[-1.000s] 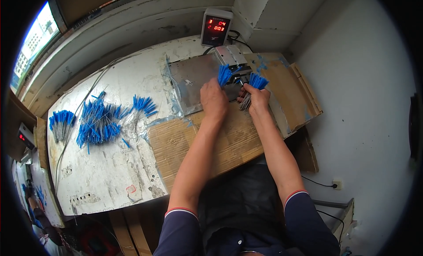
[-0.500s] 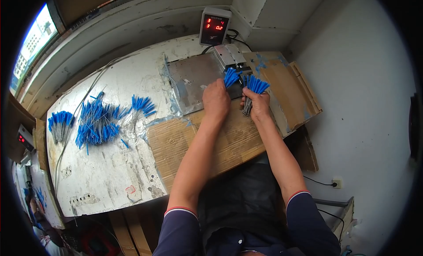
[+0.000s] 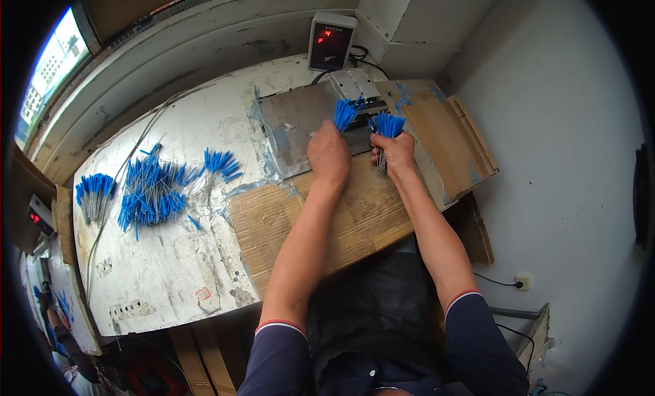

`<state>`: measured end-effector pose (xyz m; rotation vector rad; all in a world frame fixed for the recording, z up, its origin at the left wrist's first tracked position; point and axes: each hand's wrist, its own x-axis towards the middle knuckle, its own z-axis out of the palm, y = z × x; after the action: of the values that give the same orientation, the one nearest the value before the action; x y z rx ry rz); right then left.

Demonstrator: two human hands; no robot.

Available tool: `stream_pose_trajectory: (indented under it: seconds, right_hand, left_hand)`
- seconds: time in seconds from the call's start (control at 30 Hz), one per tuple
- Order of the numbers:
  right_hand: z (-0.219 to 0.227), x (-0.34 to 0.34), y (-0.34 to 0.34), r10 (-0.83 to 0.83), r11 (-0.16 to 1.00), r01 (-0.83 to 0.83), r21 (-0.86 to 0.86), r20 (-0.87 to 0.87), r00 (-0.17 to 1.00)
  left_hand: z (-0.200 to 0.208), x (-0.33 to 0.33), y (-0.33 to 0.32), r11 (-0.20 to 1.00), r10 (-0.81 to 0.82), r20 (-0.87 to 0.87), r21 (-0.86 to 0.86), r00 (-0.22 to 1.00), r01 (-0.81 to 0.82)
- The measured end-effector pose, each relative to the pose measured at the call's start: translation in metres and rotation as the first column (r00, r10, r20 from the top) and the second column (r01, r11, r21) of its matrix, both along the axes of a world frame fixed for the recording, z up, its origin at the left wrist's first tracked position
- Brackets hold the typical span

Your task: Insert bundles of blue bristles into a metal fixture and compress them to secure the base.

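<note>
My left hand [image 3: 329,154] is closed round a small bunch of blue-tipped wires [image 3: 346,113], their blue ends fanning up past my fingers. Just right of it, a thicker bunch of blue-tipped wires [image 3: 387,124] stands in my right hand [image 3: 397,152], thumb pressed across the front. Bare silvery stems of that bunch hang below the grip. Both hands are over the near edge of a grey metal plate [image 3: 293,120]. Behind them sits a small silver machine [image 3: 355,86], partly covered by the bunches.
On the white table [image 3: 184,259] at left lie a large wire pile [image 3: 151,191] and two smaller bunches. Cardboard [image 3: 307,225] covers the near edge, with more cardboard [image 3: 437,130] at right by the wall. A display box [image 3: 332,45] with red digits stands behind.
My left hand has moved slightly left and up with its bunch, widening the gap to the machine. My right hand's bunch has shifted a little left and stands more upright. The display's digits differ.
</note>
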<state>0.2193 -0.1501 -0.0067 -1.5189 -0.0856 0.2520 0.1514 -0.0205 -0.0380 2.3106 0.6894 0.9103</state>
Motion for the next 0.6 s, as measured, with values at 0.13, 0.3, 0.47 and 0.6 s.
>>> stream_pose_trajectory:
  seconds: [0.13, 0.3, 0.47, 0.6]
  right_hand:
    - [0.0, 0.006, 0.002, -0.006, 0.997, 0.007, -0.081, 0.009, 1.0]
    - [-0.001, 0.007, 0.007, -0.009, 0.994, 0.016, -0.109, 0.064, 0.998]
    - [-0.002, 0.008, 0.007, -0.05, 0.99, 0.054, -0.128, 0.029, 0.998]
    - [-0.005, 0.005, -0.001, 0.016, 1.0, -0.016, -0.007, 0.019, 1.0]
  left_hand:
    - [0.005, -0.003, -0.002, 0.999, 0.008, 0.033, -0.039, 0.999, -0.006]
    - [0.008, -0.005, -0.001, 1.0, -0.018, 0.144, -0.003, 0.989, 0.018]
    - [0.009, -0.006, -0.002, 0.998, -0.061, 0.129, 0.041, 0.99, 0.057]
    - [0.008, -0.006, -0.002, 0.992, -0.116, 0.071, 0.063, 0.991, 0.112]
